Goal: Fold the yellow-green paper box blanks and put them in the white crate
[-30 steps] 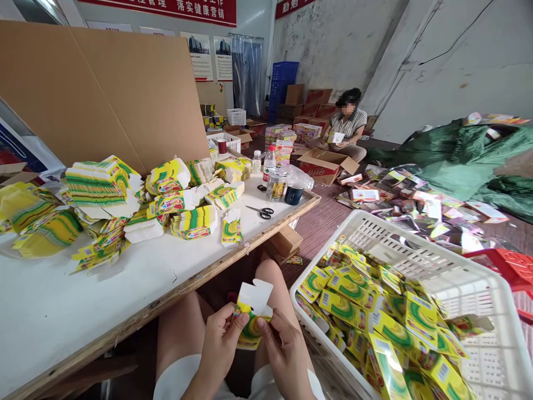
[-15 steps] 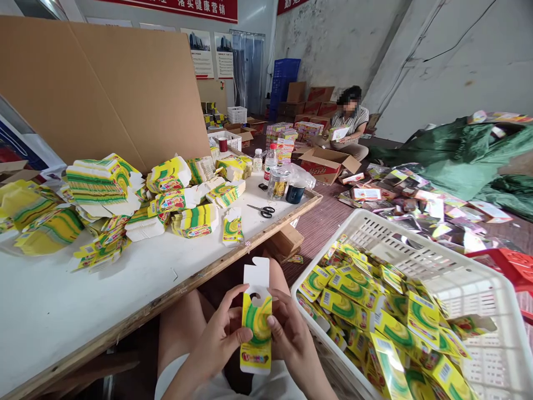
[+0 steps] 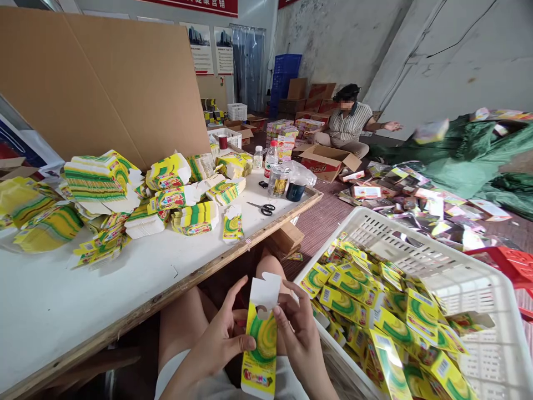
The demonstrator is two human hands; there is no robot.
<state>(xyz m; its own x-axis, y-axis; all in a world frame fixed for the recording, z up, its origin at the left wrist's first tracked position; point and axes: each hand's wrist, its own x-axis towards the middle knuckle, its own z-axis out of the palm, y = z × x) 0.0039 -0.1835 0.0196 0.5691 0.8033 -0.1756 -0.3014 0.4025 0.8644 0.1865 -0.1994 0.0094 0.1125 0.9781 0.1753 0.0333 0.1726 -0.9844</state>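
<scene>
Between my two hands is a small yellow and green carton (image 3: pixel 263 339), its white flap with a curved cutout standing up at the top. My left hand (image 3: pixel 220 339) grips its left side, thumb on the front face and forefinger raised off it. On the other edge, my right hand (image 3: pixel 297 328) holds the carton near the flap, thumb against the upper right corner. To the right stands a white plastic basket (image 3: pixel 449 256) filled with similar yellow boxes (image 3: pixel 366 300). Stacks of flat yellow cartons (image 3: pixel 100 183) lie on the white table (image 3: pixel 116 300) to the left.
Scissors (image 3: pixel 263 208), a dark mug (image 3: pixel 295 190), a clear jar (image 3: pixel 278 182) and a red-capped bottle (image 3: pixel 272 154) stand or lie on the table. A large cardboard sheet (image 3: pixel 108 89) rises behind the stacks. Another person (image 3: pixel 348 125) sits by an open box (image 3: pixel 327 161) near a pile of cartons (image 3: pixel 425 200).
The carton has come lower and tilted, its front now showing more squarely opened out. My left forefinger has lifted away. The other person has stretched out an arm, and a box flies toward the green sacks.
</scene>
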